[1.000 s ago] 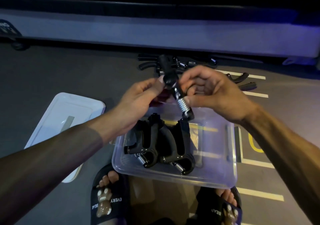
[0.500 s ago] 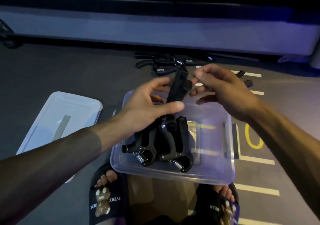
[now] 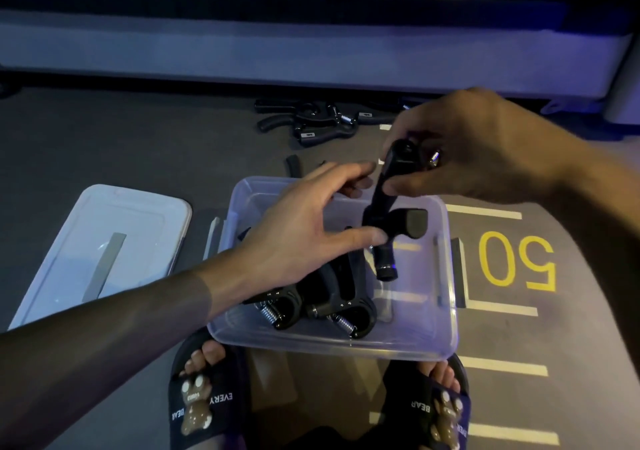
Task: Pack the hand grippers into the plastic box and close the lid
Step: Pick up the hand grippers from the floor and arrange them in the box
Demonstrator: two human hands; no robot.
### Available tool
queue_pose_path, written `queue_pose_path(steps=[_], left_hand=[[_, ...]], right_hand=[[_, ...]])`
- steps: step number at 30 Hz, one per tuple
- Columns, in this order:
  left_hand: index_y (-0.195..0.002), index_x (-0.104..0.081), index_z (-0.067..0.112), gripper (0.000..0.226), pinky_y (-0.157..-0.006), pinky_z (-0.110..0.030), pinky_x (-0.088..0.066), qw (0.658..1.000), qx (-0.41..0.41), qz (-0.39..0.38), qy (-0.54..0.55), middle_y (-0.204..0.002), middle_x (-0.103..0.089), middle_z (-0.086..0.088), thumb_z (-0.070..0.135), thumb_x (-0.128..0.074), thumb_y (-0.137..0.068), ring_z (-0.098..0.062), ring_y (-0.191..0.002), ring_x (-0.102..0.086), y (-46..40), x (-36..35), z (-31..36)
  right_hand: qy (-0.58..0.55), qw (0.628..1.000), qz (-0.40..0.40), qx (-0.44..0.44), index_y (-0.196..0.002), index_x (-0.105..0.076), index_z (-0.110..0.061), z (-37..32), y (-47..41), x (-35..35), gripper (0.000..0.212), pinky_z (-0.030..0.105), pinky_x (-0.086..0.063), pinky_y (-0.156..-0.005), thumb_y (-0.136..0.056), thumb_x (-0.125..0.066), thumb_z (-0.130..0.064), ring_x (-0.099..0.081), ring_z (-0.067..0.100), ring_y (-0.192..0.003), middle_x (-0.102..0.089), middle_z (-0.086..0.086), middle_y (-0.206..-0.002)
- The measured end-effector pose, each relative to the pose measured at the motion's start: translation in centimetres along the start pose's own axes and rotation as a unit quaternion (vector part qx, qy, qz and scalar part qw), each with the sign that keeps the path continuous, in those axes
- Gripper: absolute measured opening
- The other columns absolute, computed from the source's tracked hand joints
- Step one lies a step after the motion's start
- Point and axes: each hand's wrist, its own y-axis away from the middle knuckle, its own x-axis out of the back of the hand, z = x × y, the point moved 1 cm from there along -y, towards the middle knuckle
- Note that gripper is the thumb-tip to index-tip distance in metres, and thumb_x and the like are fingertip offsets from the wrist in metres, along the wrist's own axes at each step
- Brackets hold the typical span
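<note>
A clear plastic box (image 3: 446, 328) sits on the floor in front of my feet, with two black hand grippers (image 3: 332, 300) lying in its left half. Above the box my right hand (image 3: 478, 148) pinches the top of another black hand gripper (image 3: 384, 203), which hangs handles-down into the box. My left hand (image 3: 304, 227) is spread beside it, fingers fairly straight, thumb tip touching the lower handle. The box lid (image 3: 104, 241) lies flat on the floor to the left. Several more hand grippers (image 3: 311, 123) lie on the floor beyond the box.
My feet in black slippers (image 3: 204, 404) stand right at the box's near edge. Yellow "50" and white lines mark the grey floor at right. A long pale ledge (image 3: 311, 51) runs across the back. A loose black piece (image 3: 292, 165) lies just behind the box.
The held hand gripper passed from my left hand to my right, swung handles-down and lowered toward the box. My left hand let go and opened beside it.
</note>
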Motion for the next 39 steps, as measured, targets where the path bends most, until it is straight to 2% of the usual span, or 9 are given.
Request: queue_pose_path(steps=[3, 6, 11, 15, 18, 22, 28, 31, 39], left_hand=[[-0.141, -0.055, 0.02, 0.054, -0.106, -0.026, -0.044, 0.997, 0.001, 0.026, -0.072, -0.132, -0.06, 0.011, 0.038, -0.07, -0.093, -0.002, -0.124, -0.056, 0.3, 0.9, -1.8], [-0.14, -0.054, 0.025, 0.043, -0.107, -0.019, -0.037, 0.989, 0.009, 0.044, -0.142, -0.136, -0.054, 0.018, 0.035, -0.061, -0.099, 0.002, -0.126, -0.051, 1.0, 1.7, -3.9], [-0.14, -0.054, 0.021, 0.044, -0.115, -0.041, -0.032, 0.965, -0.039, 0.028, -0.258, -0.143, -0.052, 0.008, 0.033, -0.056, -0.098, -0.015, -0.137, -0.045, 2.3, 1.9, -7.1], [-0.14, -0.056, 0.017, 0.044, -0.118, -0.034, -0.023, 0.948, -0.063, 0.027, -0.31, -0.147, -0.051, 0.002, 0.029, -0.058, -0.097, -0.02, -0.144, -0.039, 2.8, 2.2, -8.5], [-0.14, -0.055, 0.016, 0.044, -0.118, -0.038, -0.024, 0.945, -0.064, 0.025, -0.318, -0.149, -0.049, 0.0, 0.029, -0.057, -0.097, -0.022, -0.146, -0.038, 2.8, 2.3, -8.8], [-0.139, -0.056, 0.017, 0.043, -0.119, -0.043, -0.026, 0.944, -0.061, 0.019, -0.325, -0.148, -0.05, 0.0, 0.03, -0.057, -0.098, -0.021, -0.145, -0.037, 2.9, 2.2, -8.9], [-0.136, -0.058, 0.016, 0.04, -0.119, -0.035, -0.021, 0.941, -0.065, 0.021, -0.332, -0.144, -0.053, 0.0, 0.029, -0.056, -0.098, -0.02, -0.143, -0.041, 2.9, 2.2, -8.8], [-0.135, -0.058, 0.017, 0.039, -0.117, -0.038, -0.025, 0.943, -0.057, 0.024, -0.328, -0.144, -0.053, 0.001, 0.029, -0.055, -0.097, -0.021, -0.142, -0.041, 3.0, 2.1, -8.6], [-0.134, -0.059, 0.017, 0.039, -0.116, -0.036, -0.025, 0.944, -0.049, 0.022, -0.326, -0.143, -0.053, 0.001, 0.029, -0.055, -0.097, -0.02, -0.141, -0.042, 3.0, 2.1, -8.5]], right_hand=[[0.112, 0.992, -0.044, -0.025, -0.087, -0.067, -0.023, 1.0, 0.2, -1.1, 0.027, 0.029, -0.047, -0.058, -0.069, -0.08, -0.039, -0.059, 0.013, -0.068, -0.067, -0.007, -0.077], [0.105, 0.986, -0.118, -0.054, -0.088, -0.065, -0.025, 2.7, 0.3, -5.0, 0.027, 0.027, -0.049, -0.061, -0.069, -0.083, -0.031, -0.061, 0.016, -0.076, -0.066, -0.005, -0.084], [0.123, 0.971, -0.197, -0.046, -0.079, -0.047, -0.028, 5.2, 0.5, -12.3, 0.032, 0.027, -0.042, -0.064, -0.069, -0.078, -0.028, -0.059, 0.024, -0.085, -0.06, -0.002, -0.085], [0.064, 0.974, -0.218, -0.03, -0.074, -0.041, -0.032, 6.1, 1.4, -14.6, 0.039, 0.023, -0.035, -0.064, -0.066, -0.078, -0.022, -0.05, 0.016, -0.074, -0.051, -0.011, -0.08], [0.037, 0.969, -0.241, -0.032, -0.085, -0.053, -0.026, 6.0, 1.6, -14.4, 0.032, 0.026, -0.045, -0.069, -0.068, -0.08, -0.023, -0.056, 0.015, -0.081, -0.058, -0.009, -0.089], [0.002, 0.963, -0.266, -0.046, -0.106, -0.063, -0.019, 5.5, 1.8, -13.8, 0.042, 0.025, -0.049, -0.075, -0.07, -0.083, -0.025, -0.059, 0.014, -0.087, -0.061, -0.005, -0.099], [-0.052, 0.962, -0.263, -0.06, -0.104, -0.066, -0.02, 4.7, 1.8, -13.8, 0.043, 0.022, -0.047, -0.074, -0.068, -0.087, -0.032, -0.06, 0.011, -0.083, -0.059, -0.012, -0.089], [-0.069, 0.958, -0.267, -0.072, -0.105, -0.067, -0.019, 4.8, 1.7, -13.6, 0.043, 0.02, -0.047, -0.073, -0.069, -0.087, -0.031, -0.062, 0.011, -0.082, -0.058, -0.016, -0.08], [-0.095, 0.945, -0.295, -0.101, -0.109, -0.067, -0.028, 5.6, 1.7, -13.6, 0.047, 0.026, -0.055, -0.08, -0.067, -0.088, -0.033, -0.068, 0.011, -0.087, -0.067, -0.01, -0.099]])
